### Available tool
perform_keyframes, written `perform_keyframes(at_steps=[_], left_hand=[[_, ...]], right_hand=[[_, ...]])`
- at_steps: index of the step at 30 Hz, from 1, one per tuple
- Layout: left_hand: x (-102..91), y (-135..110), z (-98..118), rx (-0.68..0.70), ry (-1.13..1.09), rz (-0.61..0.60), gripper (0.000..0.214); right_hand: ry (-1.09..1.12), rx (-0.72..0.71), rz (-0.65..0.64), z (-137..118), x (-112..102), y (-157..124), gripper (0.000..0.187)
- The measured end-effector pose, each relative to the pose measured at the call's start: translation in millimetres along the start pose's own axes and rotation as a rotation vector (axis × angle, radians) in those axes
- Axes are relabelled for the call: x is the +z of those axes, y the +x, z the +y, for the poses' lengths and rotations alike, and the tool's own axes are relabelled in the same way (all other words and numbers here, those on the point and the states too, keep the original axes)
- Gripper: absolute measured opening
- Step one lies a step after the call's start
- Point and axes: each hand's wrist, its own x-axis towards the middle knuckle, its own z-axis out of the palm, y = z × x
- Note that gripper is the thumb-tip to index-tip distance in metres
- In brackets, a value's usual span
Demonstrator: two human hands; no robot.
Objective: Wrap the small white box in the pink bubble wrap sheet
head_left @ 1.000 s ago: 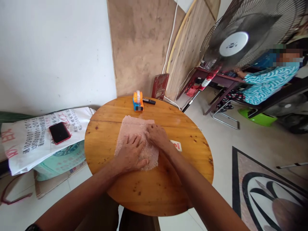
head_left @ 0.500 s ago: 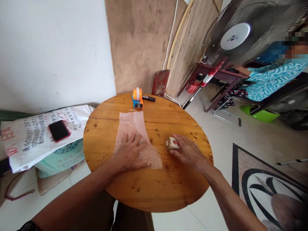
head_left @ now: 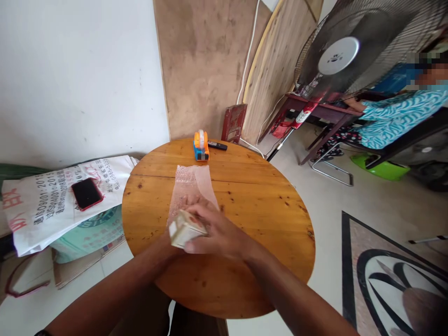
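My right hand grips a small white carton with a reddish mark, held tilted between thumb and fingers above the sheet. Beneath it, my left hand lies on a pinkish piece of bubble wrap. The carton and right hand cover most of the left hand; the finger parts that show look stretched out flat. The wrap's near end is hidden by both hands. Beyond the wrap stands an orange and blue tape dispenser with a roll of clear tape.
A slim black object lies beside the dispenser on the round wooden table. To the left, a phone rests on a white printed sack. A large fan stands at right, near a seated person.
My right hand has picked the carton up off the table and carried it left, over my left hand and the bubble wrap. My left hand remains on the wrap.
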Motion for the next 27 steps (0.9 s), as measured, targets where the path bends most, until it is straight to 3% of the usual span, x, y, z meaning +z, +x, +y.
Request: perform_keyframes(at_steps=[3,6,9,11,14,17,19,24,27], left_hand=[[4.7,-2.5,-2.4,0.043,0.009,-0.007,0.039],[6.3,-5.0,-4.6,0.133,-0.009,-0.032,0.055],[2.8,-4.4,-4.5,0.253,-0.025,-0.043,0.084],[-1.2,-2.5,-4.9,0.282,-0.024,-0.038,0.087],[-6.0,0.7,-9.9,0.242,-0.083,0.009,0.063],[-10.3,3.2,-20.7,0.137,-0.160,0.160,0.039],[-14.4,4.4,-28.0,0.074,-0.146,0.210,0.040],[-20.9,6.2,-36.6,0.112,0.032,0.087,0.051],[-17.4,6.0,-39.4,0.106,0.042,0.111,0.057]], right_hand=[[-0.198,0.085,0.066,10.6,9.4,49.9,0.033],[-0.188,0.116,0.199,28.8,-4.1,73.3,0.027],[-0.028,0.110,0.302,44.5,-28.7,68.0,0.029],[0.048,0.079,0.355,53.7,-45.7,57.3,0.034],[0.141,0.045,0.417,68.7,-65.0,44.1,0.037],[0.139,0.014,0.429,81.6,-73.7,39.6,0.039],[0.058,0.002,0.385,85.9,-74.1,38.9,0.042],[-0.385,-0.068,0.273,81.9,-67.7,32.6,0.042],[-0.555,-0.105,0.243,76.0,-67.1,26.8,0.049]])
